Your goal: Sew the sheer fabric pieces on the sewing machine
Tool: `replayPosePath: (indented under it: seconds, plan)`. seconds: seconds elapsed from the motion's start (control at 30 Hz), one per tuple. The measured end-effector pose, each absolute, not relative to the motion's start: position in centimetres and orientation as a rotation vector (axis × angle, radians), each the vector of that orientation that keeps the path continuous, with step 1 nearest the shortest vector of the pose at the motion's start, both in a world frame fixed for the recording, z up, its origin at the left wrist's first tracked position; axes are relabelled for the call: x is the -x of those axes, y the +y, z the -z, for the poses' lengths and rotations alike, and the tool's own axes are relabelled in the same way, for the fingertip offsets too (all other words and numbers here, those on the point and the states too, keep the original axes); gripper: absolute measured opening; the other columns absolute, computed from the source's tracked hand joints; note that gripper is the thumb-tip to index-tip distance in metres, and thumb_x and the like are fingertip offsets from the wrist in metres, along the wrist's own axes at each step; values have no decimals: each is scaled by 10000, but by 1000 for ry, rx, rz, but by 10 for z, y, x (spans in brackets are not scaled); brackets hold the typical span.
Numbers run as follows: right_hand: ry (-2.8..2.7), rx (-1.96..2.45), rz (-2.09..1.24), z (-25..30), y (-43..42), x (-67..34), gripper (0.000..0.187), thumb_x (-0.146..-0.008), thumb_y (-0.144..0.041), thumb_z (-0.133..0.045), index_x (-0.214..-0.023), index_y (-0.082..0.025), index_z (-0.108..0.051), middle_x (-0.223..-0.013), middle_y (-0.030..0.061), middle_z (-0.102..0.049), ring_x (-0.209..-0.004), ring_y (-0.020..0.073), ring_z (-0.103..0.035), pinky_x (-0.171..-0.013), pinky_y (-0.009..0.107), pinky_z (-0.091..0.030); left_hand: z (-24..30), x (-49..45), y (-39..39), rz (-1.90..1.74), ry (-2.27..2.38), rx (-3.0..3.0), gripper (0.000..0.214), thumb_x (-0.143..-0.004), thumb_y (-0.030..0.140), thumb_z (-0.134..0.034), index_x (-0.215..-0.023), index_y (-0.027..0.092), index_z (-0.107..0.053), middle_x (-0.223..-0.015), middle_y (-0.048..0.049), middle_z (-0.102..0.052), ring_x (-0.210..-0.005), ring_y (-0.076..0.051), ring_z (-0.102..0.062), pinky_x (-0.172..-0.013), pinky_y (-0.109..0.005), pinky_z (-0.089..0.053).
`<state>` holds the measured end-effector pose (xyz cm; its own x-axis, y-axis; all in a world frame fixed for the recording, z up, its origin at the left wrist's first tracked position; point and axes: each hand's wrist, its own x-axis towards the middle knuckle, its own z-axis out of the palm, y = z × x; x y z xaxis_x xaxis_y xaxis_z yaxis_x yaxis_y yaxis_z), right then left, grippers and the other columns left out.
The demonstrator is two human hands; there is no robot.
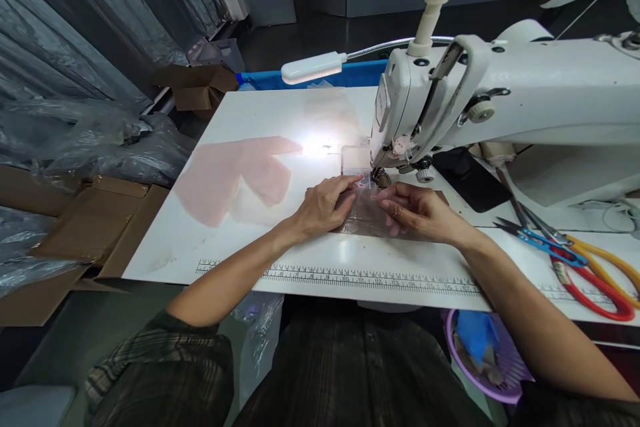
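My left hand lies with its fingers stretched out on a sheer, see-through piece of fabric, just left of the needle area. My right hand is closed in a pinch at the right side of this fabric; the exact grip is partly hidden by the fingers. Between both hands, the fabric reaches up to the presser foot of a white sewing machine. A small red and white detail shows by my left fingertips. Left of my hands, a sheer pink fabric piece lies flat on the white table.
A lit lamp hangs over the table. On the right lie a black phone-like slab, blue thread snips and red-and-yellow-handled scissors. A purple basket stands below; cardboard boxes flank the left.
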<state>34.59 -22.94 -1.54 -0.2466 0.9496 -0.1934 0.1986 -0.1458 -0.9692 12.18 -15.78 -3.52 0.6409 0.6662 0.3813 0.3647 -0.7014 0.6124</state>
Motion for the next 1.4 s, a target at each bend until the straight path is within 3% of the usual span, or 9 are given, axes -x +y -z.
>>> replayPosePath:
  seconds: [0.13,0.23,0.33,0.43,0.63,0.9,1.1,1.23,1.4]
  plan:
    - [-1328,1379,-1469,14,-228,-350,550,-751,-670,-751,-975,-185,-620,-598,-17,-650,-476,123,-618,-396,217,-437,36,-119,-151,-913,880,-1992,263,-945,177,-469,-1137,162,-648,-940,-53,-734,-810,-135,-687,-763,-276,-561]
    - [-1235,1361,-1421,16,-226,-350,568,-717,-700,-761,-907,-189,-601,-572,-14,-645,-439,114,-594,-359,209,-400,32,-120,-154,-819,926,-1888,275,-1012,280,-407,-1118,190,-644,-877,-29,-728,-751,-128,-673,-747,-279,-558]
    - [-1235,1308,-1420,19,-225,-346,540,-727,-694,-757,-861,-199,-586,-569,-16,-646,-425,110,-584,-346,208,-383,27,-123,-163,-744,964,-2037,309,-965,458,-576,-1150,220,-643,-944,-28,-744,-855,-175,-694,-780,-320,-555]
    - [-1265,1300,-1421,19,-226,-343,503,-757,-672,-745,-866,-210,-581,-569,-23,-644,-422,115,-585,-347,216,-380,25,-127,-171,-854,1014,-2207,374,-852,457,-749,-1112,200,-669,-879,-20,-741,-827,-190,-692,-796,-349,-548]
    - [-1343,1363,-1490,16,-229,-343,488,-792,-658,-720,-916,-206,-585,-568,-20,-655,-425,119,-595,-372,219,-404,29,-130,-168,-1151,983,-2176,113,-915,258,-661,-851,182,-717,-790,-22,-689,-727,-133,-641,-697,-281,-535]
    - [-1117,1376,-1442,5,-243,-347,516,-709,-680,-781,-776,-210,-579,-579,-5,-665,-410,95,-556,-364,204,-391,6,-110,-176,-918,781,-1490,214,-926,393,-667,-938,179,-672,-826,-44,-751,-584,-125,-673,-538,-262,-592]
    - [-1013,1320,-1639,-9,-295,-358,430,-717,-592,-823,-768,-214,-624,-518,-30,-603,-356,86,-496,-333,201,-355,-23,-86,-230,-860,737,-1322,231,-856,388,-773,-900,164,-736,-1019,-78,-764,-744,-154,-739,-605,-254,-648]
    - [-840,1298,-1618,-5,-290,-355,419,-629,-520,-907,-702,-198,-649,-602,-13,-650,-455,71,-555,-413,175,-430,-15,-85,-233,-872,740,-1135,275,-771,330,-855,-792,159,-641,-1149,-82,-746,-909,-201,-761,-734,-302,-675]
    - [-702,1312,-1568,7,-265,-345,419,-612,-518,-914,-774,-207,-684,-727,10,-710,-577,94,-629,-497,182,-504,0,-92,-221,-884,662,-1050,274,-901,341,-727,-855,197,-499,-1340,-83,-676,-1152,-251,-711,-990,-434,-624]
